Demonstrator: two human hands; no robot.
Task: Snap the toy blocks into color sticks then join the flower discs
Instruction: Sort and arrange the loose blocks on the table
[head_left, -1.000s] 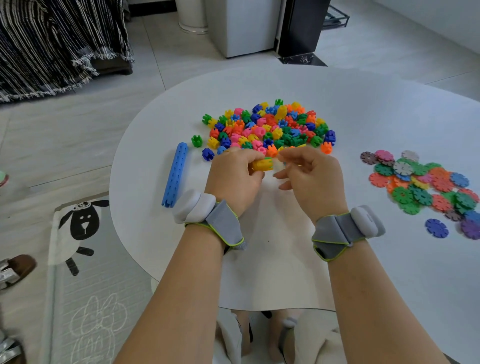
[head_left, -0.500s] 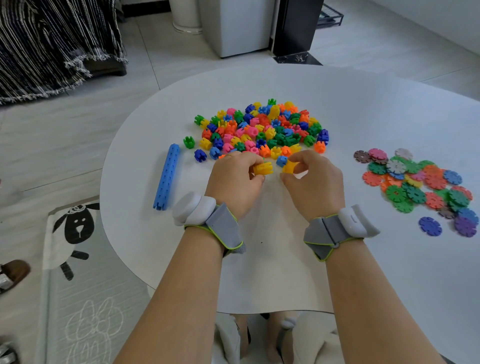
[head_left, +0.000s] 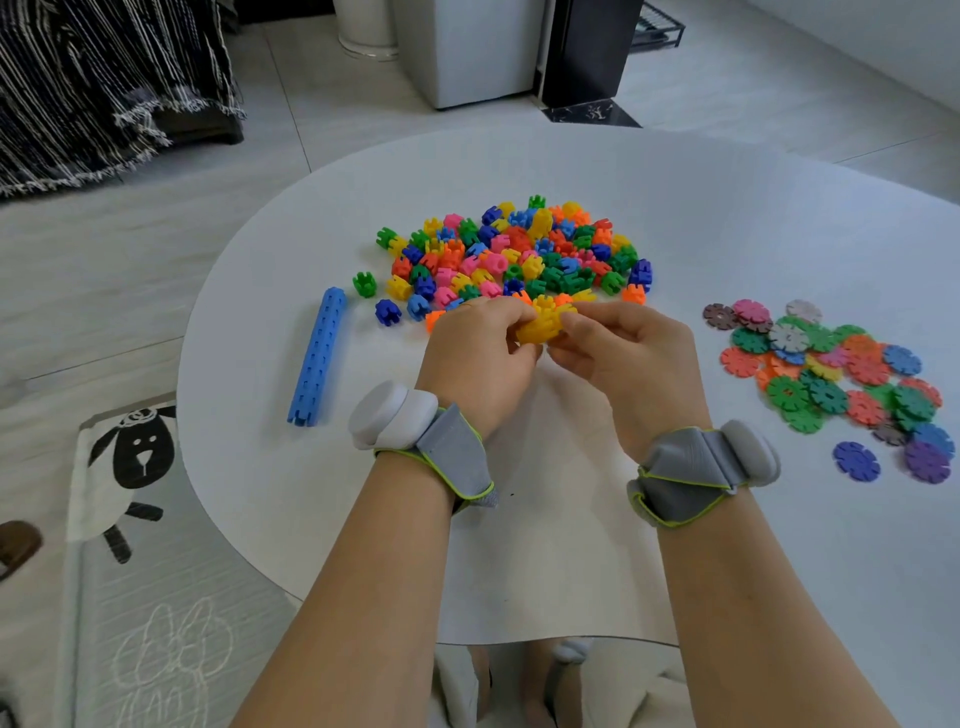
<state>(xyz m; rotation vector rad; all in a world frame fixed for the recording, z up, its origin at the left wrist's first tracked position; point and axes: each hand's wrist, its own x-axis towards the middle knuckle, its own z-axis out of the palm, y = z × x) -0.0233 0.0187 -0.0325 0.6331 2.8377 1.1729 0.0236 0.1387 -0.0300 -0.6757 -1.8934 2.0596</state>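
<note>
The two yellow pieces that were apart half a second ago, one in each hand, now meet: the yellow blocks (head_left: 543, 326) are butted together between the hands, though I cannot tell whether they have clicked home. The left hand (head_left: 478, 358) curls fingers and thumb round their left end, and the right hand (head_left: 628, 358) pinches the right end, just in front of the loose block pile (head_left: 519, 254) on the white table (head_left: 727, 218). The blue stick (head_left: 318, 358) lies to the left, the flower discs (head_left: 831, 369) heaped to the right
</note>
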